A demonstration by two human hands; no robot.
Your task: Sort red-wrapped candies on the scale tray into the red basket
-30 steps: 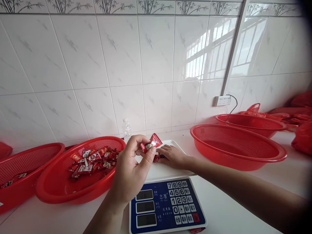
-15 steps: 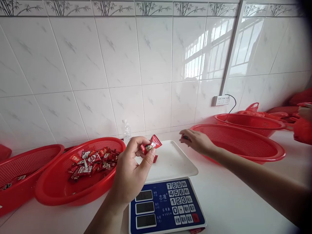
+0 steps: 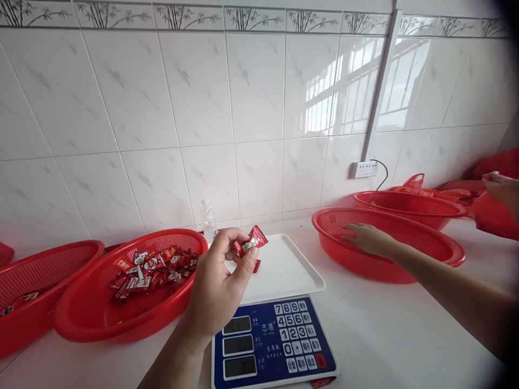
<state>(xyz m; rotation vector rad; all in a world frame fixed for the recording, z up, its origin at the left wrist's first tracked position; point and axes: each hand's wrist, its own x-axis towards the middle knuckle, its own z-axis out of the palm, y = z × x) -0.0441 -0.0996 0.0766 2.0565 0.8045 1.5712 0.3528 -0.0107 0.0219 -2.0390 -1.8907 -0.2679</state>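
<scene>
My left hand [image 3: 227, 270] pinches a red wrapped candy [image 3: 251, 241] between thumb and fingers, above the white weighing pan [image 3: 295, 265] of a scale. Just below the pinch, part of another red wrapper [image 3: 257, 266] shows over the pan; my hand hides the rest. My right hand [image 3: 371, 240] reaches into the near right red basket [image 3: 365, 270], fingers stretched out, with no candy visible in them. The scale's blue keypad panel [image 3: 271, 340] lies in front of the pan.
A red basket [image 3: 77, 319] of several wrapped candies stands left, beside another red basket [image 3: 20, 324]. A clear bottle [image 3: 208, 216] stands by the wall. Behind the right basket sits another basket [image 3: 438, 216]. At far right a co-worker's hand [image 3: 505, 189] holds a red bag [image 3: 492, 213].
My right hand has moved right from beside the pan into the near right basket; the small dark item in its fingers is no longer visible. My left hand stays holding the candy.
</scene>
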